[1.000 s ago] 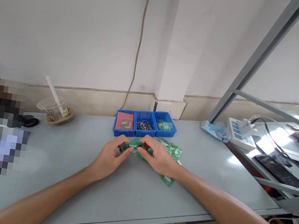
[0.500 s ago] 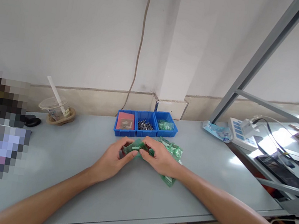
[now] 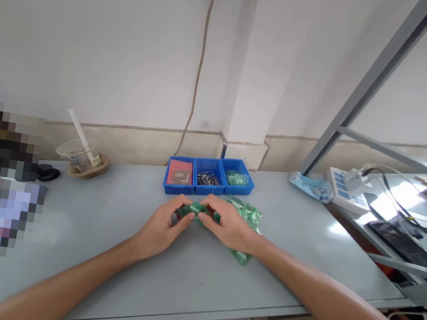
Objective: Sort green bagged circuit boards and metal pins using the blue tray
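At the table (image 3: 105, 267), curled hands (image 3: 158, 227) (image 3: 228, 224) seemingly pinch plastic (image 3: 194, 208).

the desk (image 3: 194, 277) looks smooth and softly glossy, glare showing toward its right edge. set in from the front edge, the green pouch (image 3: 194, 208) is thin, translucent plastic film; the green packets (image 3: 250, 215) beside it are crinkled and shiny. along the back edge, the blue bins (image 3: 209, 191) are smooth plastic, the pins (image 3: 207, 180) bright metal, the red sheet (image 3: 180, 166) matt. the cup (image 3: 79, 160) is clear plastic.
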`<state>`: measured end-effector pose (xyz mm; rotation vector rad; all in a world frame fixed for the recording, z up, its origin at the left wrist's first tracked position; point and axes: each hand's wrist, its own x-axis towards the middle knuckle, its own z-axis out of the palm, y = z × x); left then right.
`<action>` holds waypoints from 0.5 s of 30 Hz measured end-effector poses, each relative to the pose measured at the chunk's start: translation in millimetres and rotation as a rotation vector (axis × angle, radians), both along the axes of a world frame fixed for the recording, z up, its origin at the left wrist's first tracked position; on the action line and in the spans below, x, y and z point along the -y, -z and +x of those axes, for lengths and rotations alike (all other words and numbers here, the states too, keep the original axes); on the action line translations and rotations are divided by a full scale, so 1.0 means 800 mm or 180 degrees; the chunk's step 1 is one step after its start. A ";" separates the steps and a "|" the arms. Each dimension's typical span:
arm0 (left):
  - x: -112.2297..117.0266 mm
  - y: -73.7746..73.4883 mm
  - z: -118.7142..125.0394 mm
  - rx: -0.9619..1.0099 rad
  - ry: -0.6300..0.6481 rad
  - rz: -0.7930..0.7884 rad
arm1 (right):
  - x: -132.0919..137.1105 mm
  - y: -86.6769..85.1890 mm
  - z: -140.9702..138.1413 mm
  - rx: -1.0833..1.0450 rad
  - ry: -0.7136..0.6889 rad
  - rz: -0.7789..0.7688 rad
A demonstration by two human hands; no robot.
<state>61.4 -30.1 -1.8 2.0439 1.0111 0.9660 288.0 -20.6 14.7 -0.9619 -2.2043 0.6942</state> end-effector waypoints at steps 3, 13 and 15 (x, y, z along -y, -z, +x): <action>-0.001 0.002 0.000 -0.0014 -0.0013 -0.0047 | 0.000 0.000 0.000 0.0017 0.0000 -0.0013; -0.003 0.003 -0.002 -0.0009 -0.0142 -0.0044 | 0.004 -0.001 0.001 -0.0105 0.0033 -0.0209; -0.004 0.005 -0.002 0.0058 -0.0154 -0.0077 | 0.005 -0.002 0.001 -0.0301 0.0100 -0.0264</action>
